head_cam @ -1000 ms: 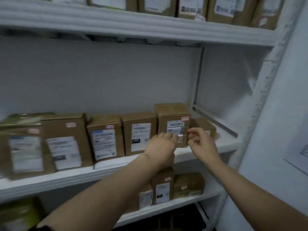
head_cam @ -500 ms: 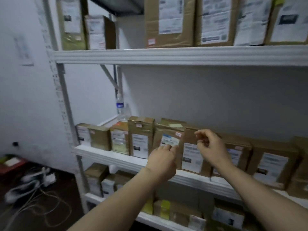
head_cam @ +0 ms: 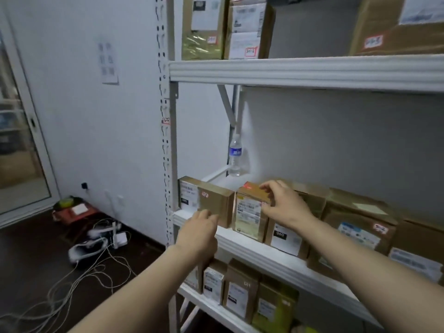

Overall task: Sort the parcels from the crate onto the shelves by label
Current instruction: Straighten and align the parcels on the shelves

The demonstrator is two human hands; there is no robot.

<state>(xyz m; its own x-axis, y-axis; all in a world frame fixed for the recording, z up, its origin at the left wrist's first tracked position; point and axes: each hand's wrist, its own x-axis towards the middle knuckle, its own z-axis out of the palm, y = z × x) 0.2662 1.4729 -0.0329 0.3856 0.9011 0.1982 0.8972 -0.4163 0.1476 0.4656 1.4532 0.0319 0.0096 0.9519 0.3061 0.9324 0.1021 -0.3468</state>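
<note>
Currently at the left end of the rack (head_cam: 165, 140), on the middle shelf (head_cam: 240, 239): an upright parcel (head_cam: 248, 213) stands at the front edge, tight against the box with a black tag (head_cam: 286, 236) on its right and just apart from the leftmost parcel (head_cam: 211, 200). Right hand (head_cam: 286, 205) grips its top, fingers and thumb curled over the lid by a red sticker. Left hand (head_cam: 199, 234) hovers at the front edge before the leftmost parcel, fingers loosely curled, holding nothing; whether it touches the box, can't tell. Reads as seat-and-align: keep the label outward, push square until flush with the row, brace the neighbour so it doesn't tip. Contents: upper shelf (head_cam: 300, 70) carries large labelled boxes. The middle shelf has a row of brown parcels plus a water bottle (head_cam: 235, 155) at its back-left corner. Lower shelf (head_cam: 211, 306) holds smaller boxes, some yellow-green. Crate not in view.
</note>
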